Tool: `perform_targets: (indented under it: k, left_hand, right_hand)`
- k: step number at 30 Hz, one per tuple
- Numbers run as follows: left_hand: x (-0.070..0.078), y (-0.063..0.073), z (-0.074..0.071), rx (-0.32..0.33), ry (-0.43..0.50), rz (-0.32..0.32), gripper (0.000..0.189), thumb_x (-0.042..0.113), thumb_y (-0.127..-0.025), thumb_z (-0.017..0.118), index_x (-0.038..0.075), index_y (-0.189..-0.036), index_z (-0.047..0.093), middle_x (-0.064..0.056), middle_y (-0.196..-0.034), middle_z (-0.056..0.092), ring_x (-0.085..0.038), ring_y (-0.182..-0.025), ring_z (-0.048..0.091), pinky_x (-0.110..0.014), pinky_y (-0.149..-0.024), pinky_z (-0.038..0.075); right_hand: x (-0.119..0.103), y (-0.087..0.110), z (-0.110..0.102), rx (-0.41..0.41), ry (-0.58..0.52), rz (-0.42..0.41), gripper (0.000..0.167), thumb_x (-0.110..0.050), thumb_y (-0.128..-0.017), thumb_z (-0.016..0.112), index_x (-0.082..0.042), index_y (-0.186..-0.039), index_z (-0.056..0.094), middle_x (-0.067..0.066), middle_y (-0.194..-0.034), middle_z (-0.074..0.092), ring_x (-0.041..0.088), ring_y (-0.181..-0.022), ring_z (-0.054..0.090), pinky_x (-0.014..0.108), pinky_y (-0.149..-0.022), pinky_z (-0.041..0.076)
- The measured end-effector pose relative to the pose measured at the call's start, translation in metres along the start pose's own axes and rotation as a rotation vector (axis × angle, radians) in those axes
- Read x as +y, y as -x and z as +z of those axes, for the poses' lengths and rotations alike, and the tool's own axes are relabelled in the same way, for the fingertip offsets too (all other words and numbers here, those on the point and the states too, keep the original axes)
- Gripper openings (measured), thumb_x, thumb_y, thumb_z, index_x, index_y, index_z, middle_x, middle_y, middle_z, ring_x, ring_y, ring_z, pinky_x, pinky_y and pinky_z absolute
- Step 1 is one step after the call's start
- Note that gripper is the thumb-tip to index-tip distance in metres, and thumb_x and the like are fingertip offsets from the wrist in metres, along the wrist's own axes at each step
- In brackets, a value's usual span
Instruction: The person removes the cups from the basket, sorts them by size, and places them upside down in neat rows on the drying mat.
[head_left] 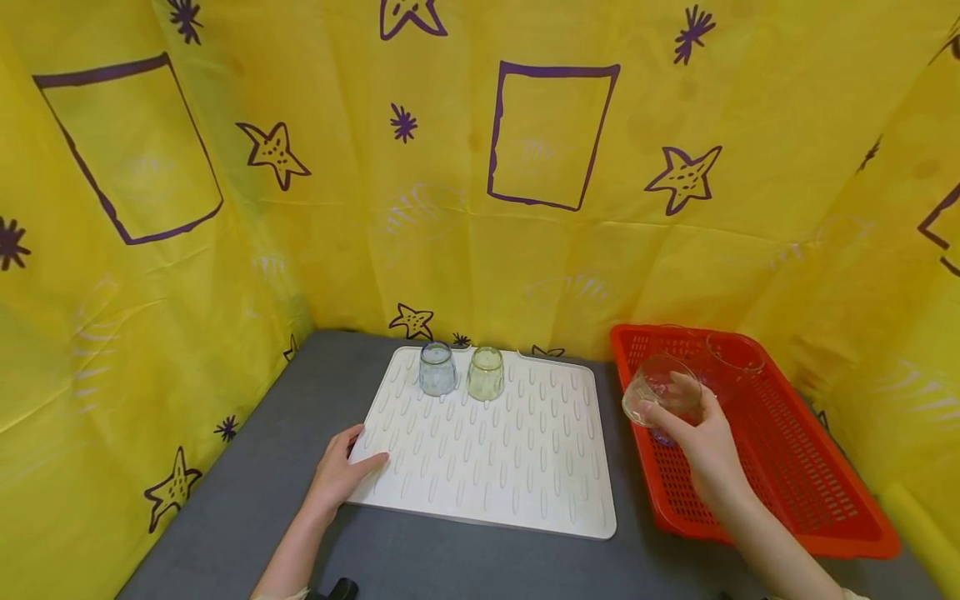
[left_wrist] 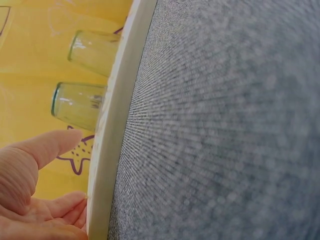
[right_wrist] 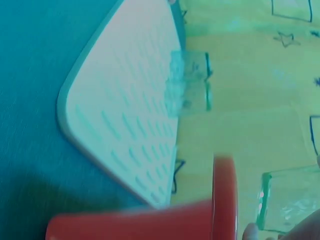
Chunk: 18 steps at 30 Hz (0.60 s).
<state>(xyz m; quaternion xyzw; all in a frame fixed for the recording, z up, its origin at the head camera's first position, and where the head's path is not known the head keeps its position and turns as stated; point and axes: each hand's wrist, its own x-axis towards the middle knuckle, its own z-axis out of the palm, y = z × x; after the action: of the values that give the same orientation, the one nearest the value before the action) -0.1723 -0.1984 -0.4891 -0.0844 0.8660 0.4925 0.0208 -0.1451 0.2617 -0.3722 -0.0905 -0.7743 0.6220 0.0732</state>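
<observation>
My right hand [head_left: 703,437] grips a clear glass [head_left: 647,393] over the left side of a red perforated basket [head_left: 817,467]. In the right wrist view, part of the held glass [right_wrist: 290,200] and some fingertips show at the lower right. My left hand [head_left: 339,473] touches the left edge of a white ridged drying mat [head_left: 480,475], its thumb extended above the surface. The left wrist view has those fingers against the mat's side. Toward the mat's back stand two upside-down-looking tumblers, a bluish glass [head_left: 438,375] and a yellow-green glass [head_left: 486,379], side by side.
Inside the basket, at its back, stands another clear glass [head_left: 733,367]; further glassware there is hard to make out. The dark grey tabletop [head_left: 450,567] carries mat and basket. Yellow patterned cloth [head_left: 450,250] hangs behind and along both sides.
</observation>
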Motion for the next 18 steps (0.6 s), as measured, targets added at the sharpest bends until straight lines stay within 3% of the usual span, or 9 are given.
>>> perform_targets:
  k: [7, 10, 13, 18]
  left_hand:
    - [-0.001, 0.0, 0.001, 0.003, -0.002, 0.003, 0.078, 0.023, -0.086, 0.075, -0.008, -0.144, 0.034, -0.028, -0.14, 0.035, -0.042, -0.129, 0.037, -0.056, -0.105, 0.03]
    - [0.0, 0.0, 0.001, 0.005, 0.001, 0.0, 0.078, 0.023, -0.086, 0.075, -0.008, -0.144, 0.034, -0.028, -0.14, 0.035, -0.042, -0.129, 0.037, -0.056, -0.105, 0.03]
    - [0.002, 0.001, 0.001, 0.006, 0.008, -0.008, 0.078, 0.025, -0.086, 0.074, -0.008, -0.144, 0.033, -0.028, -0.141, 0.034, -0.042, -0.129, 0.036, -0.056, -0.105, 0.03]
    - [0.007, 0.0, 0.002, -0.003, 0.003, -0.017, 0.082, 0.031, -0.087, 0.073, -0.007, -0.146, 0.03, -0.029, -0.142, 0.032, -0.043, -0.13, 0.035, -0.056, -0.106, 0.029]
  right_hand:
    - [-0.002, 0.003, 0.029, -0.066, -0.02, 0.018, 0.07, -0.027, -0.089, 0.072, -0.012, -0.146, 0.033, 0.01, -0.139, 0.041, 0.021, -0.115, 0.041, 0.02, -0.089, 0.045]
    - [-0.001, 0.005, 0.04, -0.107, -0.01, 0.005, 0.071, -0.026, -0.088, 0.074, -0.013, -0.146, 0.035, 0.011, -0.144, 0.038, 0.026, -0.123, 0.038, 0.038, -0.101, 0.04]
    - [0.001, 0.006, 0.049, -0.15, 0.01, -0.037, 0.072, -0.022, -0.085, 0.076, -0.01, -0.145, 0.037, 0.012, -0.145, 0.039, 0.031, -0.131, 0.032, 0.056, -0.109, 0.027]
    - [0.003, 0.009, 0.063, -0.21, 0.045, -0.084, 0.074, -0.02, -0.08, 0.079, -0.01, -0.142, 0.042, 0.013, -0.143, 0.042, 0.033, -0.134, 0.031, 0.063, -0.111, 0.015]
